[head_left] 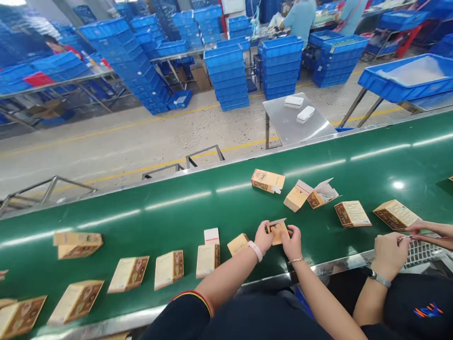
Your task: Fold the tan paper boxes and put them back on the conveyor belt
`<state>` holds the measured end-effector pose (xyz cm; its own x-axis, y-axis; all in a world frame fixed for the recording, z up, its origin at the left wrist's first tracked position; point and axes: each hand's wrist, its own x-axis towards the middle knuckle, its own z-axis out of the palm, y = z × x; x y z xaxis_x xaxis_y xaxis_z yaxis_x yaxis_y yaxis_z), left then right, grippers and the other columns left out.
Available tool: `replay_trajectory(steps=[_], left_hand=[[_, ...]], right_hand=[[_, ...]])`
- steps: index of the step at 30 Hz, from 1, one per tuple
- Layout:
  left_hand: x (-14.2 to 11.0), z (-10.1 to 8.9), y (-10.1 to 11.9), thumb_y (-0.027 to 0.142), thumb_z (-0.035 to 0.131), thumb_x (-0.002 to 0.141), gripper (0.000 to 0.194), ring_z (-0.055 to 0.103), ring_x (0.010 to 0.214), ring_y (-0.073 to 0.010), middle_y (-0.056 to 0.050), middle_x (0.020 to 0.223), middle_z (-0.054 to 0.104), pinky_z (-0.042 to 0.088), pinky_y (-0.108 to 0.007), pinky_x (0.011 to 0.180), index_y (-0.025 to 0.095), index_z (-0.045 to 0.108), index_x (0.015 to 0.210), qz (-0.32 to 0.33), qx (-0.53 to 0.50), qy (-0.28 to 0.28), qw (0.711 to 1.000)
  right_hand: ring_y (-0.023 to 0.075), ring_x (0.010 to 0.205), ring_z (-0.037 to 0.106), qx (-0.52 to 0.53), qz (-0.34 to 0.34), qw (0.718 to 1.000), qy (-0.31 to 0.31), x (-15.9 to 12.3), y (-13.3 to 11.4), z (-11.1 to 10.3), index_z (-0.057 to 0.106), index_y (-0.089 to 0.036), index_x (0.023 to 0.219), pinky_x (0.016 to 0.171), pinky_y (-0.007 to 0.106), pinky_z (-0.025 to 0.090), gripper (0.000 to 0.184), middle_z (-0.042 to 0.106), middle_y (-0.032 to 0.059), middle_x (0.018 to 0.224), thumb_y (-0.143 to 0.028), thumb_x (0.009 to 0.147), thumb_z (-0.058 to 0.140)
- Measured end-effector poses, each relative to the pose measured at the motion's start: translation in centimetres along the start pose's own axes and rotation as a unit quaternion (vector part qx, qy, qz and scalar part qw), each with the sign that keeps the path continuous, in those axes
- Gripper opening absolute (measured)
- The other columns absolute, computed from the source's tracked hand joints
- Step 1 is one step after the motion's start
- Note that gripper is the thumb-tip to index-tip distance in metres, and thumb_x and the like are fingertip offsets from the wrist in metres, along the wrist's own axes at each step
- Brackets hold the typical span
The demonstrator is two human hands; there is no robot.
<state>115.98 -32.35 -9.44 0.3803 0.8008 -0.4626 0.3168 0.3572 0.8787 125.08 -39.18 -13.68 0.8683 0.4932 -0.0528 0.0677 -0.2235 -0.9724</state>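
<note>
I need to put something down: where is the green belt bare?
The belt is barest along its far side, between the backmost left carton and the carton beyond the left hand. Another patch lies between the far edge and the two cartons at right. Crowded: the near-left carton row and the cluster beyond the right hand.

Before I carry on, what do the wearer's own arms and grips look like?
Both the left grip and right grip are gloveless. A pale pinkish band circles the left wrist, a thin bracelet the right. The dark left sleeve is short, with red and yellow trim.
</note>
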Motion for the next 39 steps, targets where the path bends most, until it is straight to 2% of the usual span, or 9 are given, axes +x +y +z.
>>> replay_trajectory(steps=[4,7,14,18,21,23,29,35,39], left_hand=[[0.7,-3.0,4.2,0.028,0.064,0.078,0.043,0.052,0.119,-0.024,-0.012,0.128,0.054,0.042,-0.039,0.101,0.021,0.053,0.119,0.243,0.071,0.057,0.966],[5.4,-5.9,10.1,0.031,0.059,0.081,0.031,0.053,0.116,-0.0248,-0.01,0.119,0.059,0.039,-0.044,0.103,0.021,0.056,0.111,0.4,0.164,0.058,0.9],[17.9,-0.6,16.2,0.025,0.086,0.051,0.078,0.032,0.133,-0.041,-0.016,0.134,0.049,0.028,-0.057,0.103,0.023,0.052,0.121,0.352,0.495,-0.163,0.778],[18.2,1.0,14.7,0.027,0.085,0.053,0.062,0.05,0.115,-0.0369,-0.014,0.112,0.056,0.036,-0.053,0.098,0.016,0.054,0.105,0.364,0.46,-0.161,0.794],[15.8,-0.8,11.4,0.03,0.079,0.061,0.059,0.055,0.108,-0.0284,-0.01,0.109,0.053,0.044,-0.042,0.094,0.015,0.048,0.109,0.415,0.261,-0.111,0.864],[14.1,-2.7,8.7,0.031,0.08,0.059,0.063,0.056,0.107,-0.0261,-0.01,0.112,0.054,0.045,-0.042,0.096,0.018,0.047,0.111,0.417,0.152,-0.102,0.89],[13.2,-8.3,5.3,0.035,0.076,0.067,0.056,0.054,0.121,-0.0282,-0.012,0.129,0.057,0.043,-0.043,0.103,0.021,0.058,0.118,0.322,0.145,-0.304,0.885],[12.4,-9.8,1.9,0.034,0.055,0.086,0.017,0.068,0.089,-0.0211,-0.006,0.088,0.071,0.054,-0.041,0.084,0.023,0.066,0.083,0.415,0.139,-0.065,0.897],[9.9,-8.8,-1.9,0.022,0.042,0.092,0.028,0.059,0.118,-0.0228,-0.009,0.116,0.067,0.049,-0.046,0.095,0.027,0.062,0.111,0.512,0.158,-0.097,0.839]], right_hand=[[0.0246,0.084,0.059,0.029,0.048,0.998,0.017,-0.3,0.0,0.0,0.053,-0.022,0.09,0.078,0.042,0.051,0.044,0.059,0.0077,0.092,-0.053,0.061,0.063],[0.024,0.08,0.06,0.068,0.121,0.989,0.043,-0.6,0.2,0.6,0.053,-0.021,0.089,0.072,0.039,0.052,0.045,0.062,0.0061,0.087,-0.051,0.058,0.065],[0.0271,0.098,0.057,0.009,0.039,0.985,0.17,-2.4,-0.6,-1.2,0.054,-0.021,0.101,0.081,0.044,0.051,0.043,0.058,0.011,0.103,-0.05,0.07,0.063],[0.0302,0.113,0.05,-0.038,-0.186,0.951,0.242,-4.8,-4.5,-3.6,0.05,-0.024,0.111,0.094,0.054,0.044,0.036,0.05,0.0129,0.117,-0.037,0.079,0.06],[0.0256,0.099,0.058,-0.017,-0.29,0.954,0.076,-5.4,-7.1,-2.3,0.052,-0.028,0.111,0.085,0.045,0.052,0.027,0.057,0.0091,0.106,-0.028,0.084,0.054],[0.0247,0.102,0.059,-0.028,-0.262,0.964,-0.025,-4.4,-7.7,0.3,0.051,-0.028,0.119,0.082,0.042,0.054,0.032,0.057,0.0104,0.112,-0.026,0.088,0.049],[0.0312,0.125,0.045,-0.014,-0.197,0.98,0.007,2.3,-4.4,6.3,0.034,-0.021,0.137,0.099,0.052,0.044,0.068,0.041,0.0176,0.136,-0.044,0.08,0.062],[0.0292,0.106,0.055,-0.042,-0.23,0.96,-0.154,4.1,-1.7,4.2,0.051,-0.025,0.129,0.092,0.045,0.05,0.097,0.051,0.0101,0.113,-0.058,0.044,0.085],[0.024,0.093,0.057,-0.048,-0.233,0.965,-0.106,3.5,-1.0,3.8,0.052,-0.027,0.131,0.081,0.039,0.054,0.093,0.047,0.0063,0.104,-0.056,0.049,0.085]])
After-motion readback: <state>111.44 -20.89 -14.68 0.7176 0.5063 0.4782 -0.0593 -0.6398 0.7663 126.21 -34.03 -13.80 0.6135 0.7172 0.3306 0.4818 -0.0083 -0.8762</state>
